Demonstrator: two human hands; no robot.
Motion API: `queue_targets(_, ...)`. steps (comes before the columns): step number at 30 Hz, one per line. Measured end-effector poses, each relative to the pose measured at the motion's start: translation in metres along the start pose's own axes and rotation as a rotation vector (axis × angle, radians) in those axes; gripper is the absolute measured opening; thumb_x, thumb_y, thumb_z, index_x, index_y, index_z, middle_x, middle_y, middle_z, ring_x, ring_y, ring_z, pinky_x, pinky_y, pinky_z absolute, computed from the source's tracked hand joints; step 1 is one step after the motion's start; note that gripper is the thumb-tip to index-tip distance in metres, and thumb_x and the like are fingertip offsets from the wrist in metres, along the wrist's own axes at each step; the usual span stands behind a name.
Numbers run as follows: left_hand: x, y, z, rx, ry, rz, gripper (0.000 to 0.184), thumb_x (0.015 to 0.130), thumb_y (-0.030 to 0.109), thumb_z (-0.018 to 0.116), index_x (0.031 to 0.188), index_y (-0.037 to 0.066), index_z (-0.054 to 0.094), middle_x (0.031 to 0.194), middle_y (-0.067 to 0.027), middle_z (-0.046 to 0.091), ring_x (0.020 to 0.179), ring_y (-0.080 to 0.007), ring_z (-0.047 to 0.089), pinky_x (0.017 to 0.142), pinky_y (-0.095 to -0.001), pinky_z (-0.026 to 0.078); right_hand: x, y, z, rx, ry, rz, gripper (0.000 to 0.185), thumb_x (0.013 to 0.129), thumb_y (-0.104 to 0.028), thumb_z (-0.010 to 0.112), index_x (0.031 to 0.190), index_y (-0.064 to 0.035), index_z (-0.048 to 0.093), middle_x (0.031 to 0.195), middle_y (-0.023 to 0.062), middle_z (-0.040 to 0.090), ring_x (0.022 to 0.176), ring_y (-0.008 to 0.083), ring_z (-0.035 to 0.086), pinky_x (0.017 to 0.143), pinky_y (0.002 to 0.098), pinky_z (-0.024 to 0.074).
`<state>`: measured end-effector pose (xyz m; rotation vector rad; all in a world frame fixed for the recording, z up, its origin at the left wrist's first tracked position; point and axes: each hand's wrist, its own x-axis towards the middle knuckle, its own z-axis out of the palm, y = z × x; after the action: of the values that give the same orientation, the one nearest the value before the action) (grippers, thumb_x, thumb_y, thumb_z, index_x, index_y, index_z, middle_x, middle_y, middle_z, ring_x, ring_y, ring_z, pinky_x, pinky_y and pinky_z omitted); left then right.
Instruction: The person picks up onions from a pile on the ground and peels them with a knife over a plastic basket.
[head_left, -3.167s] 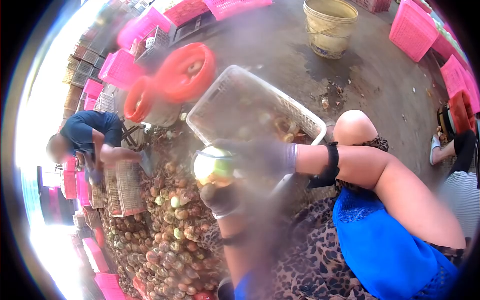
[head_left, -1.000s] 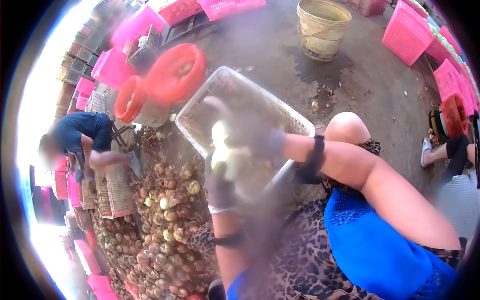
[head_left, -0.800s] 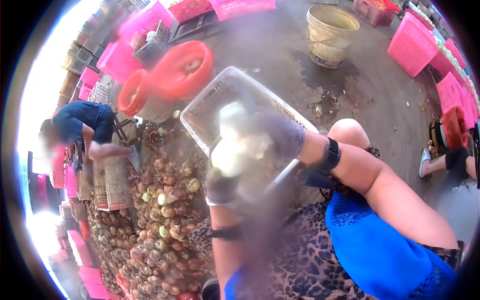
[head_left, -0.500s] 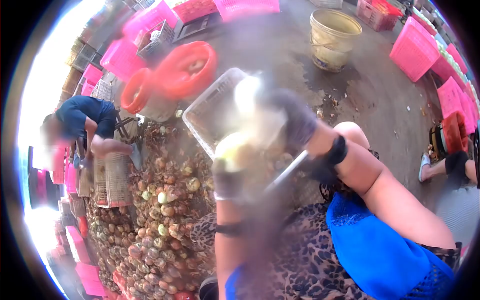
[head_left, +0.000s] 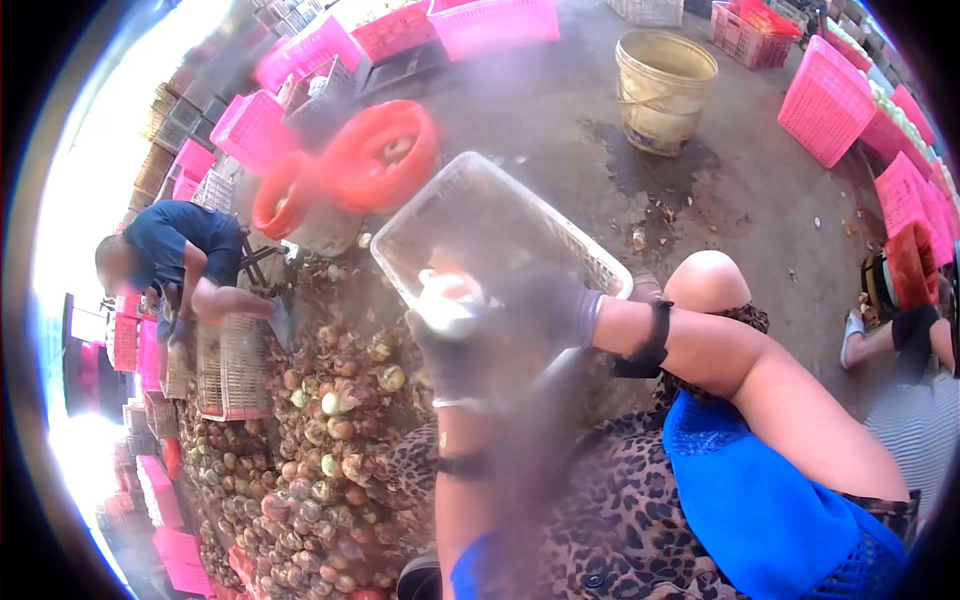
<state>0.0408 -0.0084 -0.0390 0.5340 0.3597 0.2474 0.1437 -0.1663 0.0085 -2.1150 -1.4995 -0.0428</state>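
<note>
In the middle of the head view, my left hand (head_left: 447, 360), in a dark glove, is closed around a pale onion (head_left: 450, 300). Glare and a smear on the lens blur the onion's outline. Just to its right is my gloved right hand (head_left: 560, 308), close to the onion. Its fingers are too blurred to show whether they hold anything. Both hands are above a white plastic basket (head_left: 535, 205), whose far rim shows beyond them. To the left, a heap of unpeeled onions (head_left: 320, 500) with loose skins covers the floor.
Red-rimmed tubs (head_left: 415, 190) stand beyond the basket. A dirty bucket (head_left: 660, 110) is on wet floor at the back. Pink crates (head_left: 825, 100) line both sides. At the left, another person (head_left: 185, 245) bends beside an upright crate (head_left: 235, 370). Someone's leg (head_left: 870, 345) shows far right.
My right hand has come down and slightly left, nearer the onion. My left hand has shifted slightly left, still holding an onion. More of the basket shows, and the view has shifted slightly.
</note>
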Motion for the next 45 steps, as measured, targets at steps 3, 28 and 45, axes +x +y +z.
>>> queue_targets(3,0.003,-0.005,0.004,0.027,-0.010,-0.055,0.078,0.084,0.074,0.053,0.136,0.017,0.053,0.130,-0.0062,0.059,0.114,-0.0249,0.057,0.089,-0.0425,0.052,0.006,-0.008,0.005,0.321,-0.142,0.271,0.044,0.105,-0.036,0.049,0.144,-0.0160,0.050,0.086,0.0095,0.068,0.064,0.0221,0.064,0.058,0.0364,0.0502)
queue_targets(28,0.118,0.246,-0.032,0.395,-0.125,0.380,0.041,0.103,0.036,0.043,0.126,0.005,0.054,0.121,-0.0195,0.064,0.103,-0.0370,0.065,0.089,-0.0499,0.052,0.012,0.034,-0.010,1.299,0.120,0.973,0.032,0.103,-0.028,0.056,0.125,-0.0060,0.063,0.075,-0.0026,0.061,0.056,0.0064,0.054,0.048,0.0206,0.0449)
queue_targets(45,0.103,0.116,-0.426,1.678,1.048,-0.121,0.087,0.074,0.027,0.087,0.146,0.006,0.043,0.133,-0.0175,0.060,0.119,-0.0337,0.059,0.102,-0.0375,0.047,0.025,0.032,0.090,0.558,-0.511,1.025,0.072,0.087,-0.018,0.064,0.151,-0.0001,0.036,0.094,0.0084,0.062,0.081,0.0116,0.057,0.075,0.0275,0.0486)
